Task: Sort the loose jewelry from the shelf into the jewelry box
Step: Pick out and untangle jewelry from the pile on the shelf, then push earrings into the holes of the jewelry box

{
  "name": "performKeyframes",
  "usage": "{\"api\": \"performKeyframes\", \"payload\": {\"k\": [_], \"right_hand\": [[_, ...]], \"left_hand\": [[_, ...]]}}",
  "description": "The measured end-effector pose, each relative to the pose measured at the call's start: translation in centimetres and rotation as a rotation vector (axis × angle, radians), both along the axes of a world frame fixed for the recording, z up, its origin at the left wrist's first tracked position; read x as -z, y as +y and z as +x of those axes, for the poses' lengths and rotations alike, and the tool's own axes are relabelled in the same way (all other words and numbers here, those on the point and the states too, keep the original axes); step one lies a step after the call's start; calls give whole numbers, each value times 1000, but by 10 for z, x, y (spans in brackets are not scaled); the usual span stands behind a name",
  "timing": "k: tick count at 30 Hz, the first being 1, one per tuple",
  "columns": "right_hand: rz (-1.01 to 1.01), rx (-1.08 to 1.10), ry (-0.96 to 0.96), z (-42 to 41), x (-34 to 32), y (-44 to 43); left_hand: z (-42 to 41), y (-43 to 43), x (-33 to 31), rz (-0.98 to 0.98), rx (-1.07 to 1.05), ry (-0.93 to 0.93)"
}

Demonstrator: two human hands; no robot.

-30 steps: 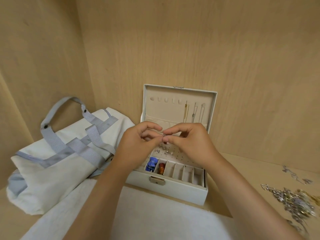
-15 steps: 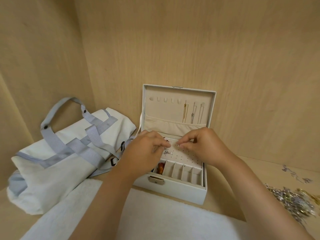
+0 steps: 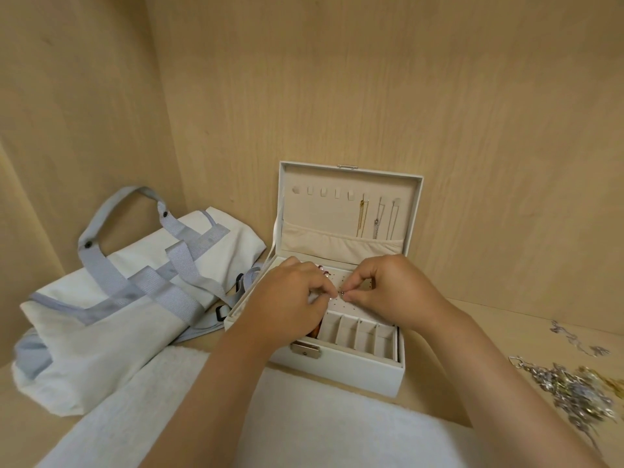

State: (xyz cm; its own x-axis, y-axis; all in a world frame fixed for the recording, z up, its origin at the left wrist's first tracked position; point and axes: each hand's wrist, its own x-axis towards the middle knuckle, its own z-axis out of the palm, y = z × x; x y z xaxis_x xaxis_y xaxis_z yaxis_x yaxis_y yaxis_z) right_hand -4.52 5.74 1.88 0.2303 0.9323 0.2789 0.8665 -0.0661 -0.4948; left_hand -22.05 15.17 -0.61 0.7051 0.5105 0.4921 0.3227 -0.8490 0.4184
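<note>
- Right grip is closed in a pinch: thumb and forefinger hold a small silver piece, too small to tell whether it is a stud or a clasp.
- Left grip is curled as well. Its fingertips meet the same piece from the other side and appear to pinch it too.
- Both grips hover over the open jewelry box, which stands toward the back of the shelf, about midway along it, with its lid upright against the back wall.
- The key relation, as I judge it: the piece sits just above the perforated panel in the tray, so the holes lie straight below the fingertips. The next move looks like a short downward press, and the right grip seems to steer it.
- In front of the panel, a row of narrow slots runs left to right along the front of the box.
- Three chains hang from hooks in the lid, their long axes vertical, one gold and two silver.
- More loose jewelry lies in a tangled pile at the shelf's right edge, well apart from the box. It is nearer the right grip, so much sorting remains.
- A thin single chain lies just behind that pile.
- A white and grey tote bag lies by the shelf's left edge, and a white cloth covers the front edge.
- No brand, label or readable writing shows anywhere. The box's metal latch is plain.
</note>
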Motion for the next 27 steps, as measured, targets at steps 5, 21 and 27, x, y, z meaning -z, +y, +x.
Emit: {"api": "performKeyframes", "payload": {"k": [5, 21, 27], "right_hand": [[-74, -32, -26, 1, -5, -3], [-134, -65, 56, 2, -10, -8], [-37, -47, 78, 24, -22, -45]], "left_hand": [[-1, 0, -1, -25, -19, 0], [1, -7, -2, -12, -53, -42], [21, -34, -7, -86, 2, -127]]}}
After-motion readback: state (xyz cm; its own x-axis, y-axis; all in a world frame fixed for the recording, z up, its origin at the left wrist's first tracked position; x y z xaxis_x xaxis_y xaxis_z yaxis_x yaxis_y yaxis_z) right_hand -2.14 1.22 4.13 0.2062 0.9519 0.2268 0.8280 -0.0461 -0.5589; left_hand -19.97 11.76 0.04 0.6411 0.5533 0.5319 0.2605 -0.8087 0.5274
